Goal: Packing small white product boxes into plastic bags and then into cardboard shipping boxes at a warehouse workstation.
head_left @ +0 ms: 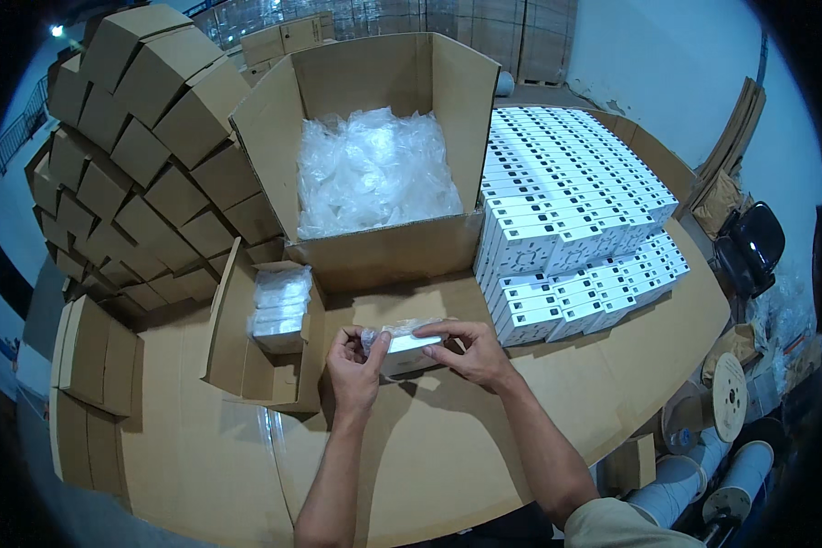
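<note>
Between my two hands is a small white box [407, 354], partly inside a clear plastic bag [402, 327]. My left hand [354, 370] pinches its left end, thumb on top. My right hand [473, 352] grips the right end with thumb and fingers. To the left stands an open narrow carton [303, 361] with several plastic-wrapped white boxes [279, 306] in its far part. Behind my hands, a large open carton [384, 256] holds a heap of clear plastic bags [374, 173]. Stacked rows of white boxes [566, 201] stand at the right.
Brown cartons [146, 173] are piled high at the back left, and more cartons [96, 393] stand at the table's left edge. The table [447, 447] is covered with cardboard. On the right are a black chair [749, 247] and cable spools [726, 397].
</note>
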Tool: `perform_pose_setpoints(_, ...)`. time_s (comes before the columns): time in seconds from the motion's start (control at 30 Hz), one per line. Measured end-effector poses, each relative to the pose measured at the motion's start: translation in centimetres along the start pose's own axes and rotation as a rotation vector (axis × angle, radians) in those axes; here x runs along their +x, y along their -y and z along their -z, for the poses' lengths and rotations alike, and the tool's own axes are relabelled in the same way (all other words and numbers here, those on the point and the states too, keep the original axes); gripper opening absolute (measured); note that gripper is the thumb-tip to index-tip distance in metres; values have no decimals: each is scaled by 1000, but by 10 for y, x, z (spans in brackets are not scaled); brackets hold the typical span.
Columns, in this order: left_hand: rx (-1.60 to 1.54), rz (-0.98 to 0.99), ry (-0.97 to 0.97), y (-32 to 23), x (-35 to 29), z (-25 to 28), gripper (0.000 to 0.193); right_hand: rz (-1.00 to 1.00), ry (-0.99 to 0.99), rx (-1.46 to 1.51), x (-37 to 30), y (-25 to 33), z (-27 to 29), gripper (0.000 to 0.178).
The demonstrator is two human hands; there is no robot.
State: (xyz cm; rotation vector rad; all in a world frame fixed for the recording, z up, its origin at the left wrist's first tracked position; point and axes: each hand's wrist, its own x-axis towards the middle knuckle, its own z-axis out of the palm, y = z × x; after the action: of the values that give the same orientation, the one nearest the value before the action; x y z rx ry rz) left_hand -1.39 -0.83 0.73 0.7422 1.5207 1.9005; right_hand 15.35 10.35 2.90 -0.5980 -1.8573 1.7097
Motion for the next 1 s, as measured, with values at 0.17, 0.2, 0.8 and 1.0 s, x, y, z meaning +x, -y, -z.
perform_pose_setpoints(0.17,18,-246,-38,0,0,-6,37,-10,-12,-50,0,0,0,27)
perform_pose_setpoints(0.2,19,-247,-38,-3,-2,-6,37,-14,-8,-86,1,0,0,28)
perform_pose_setpoints(0.8,714,-651,240,-28,-12,-5,33,-27,15,-147,0,3,6,28)
perform_pose_setpoints(1.0,327,-232,256,-18,-7,-4,32,97,-13,-140,1,-1,3,28)
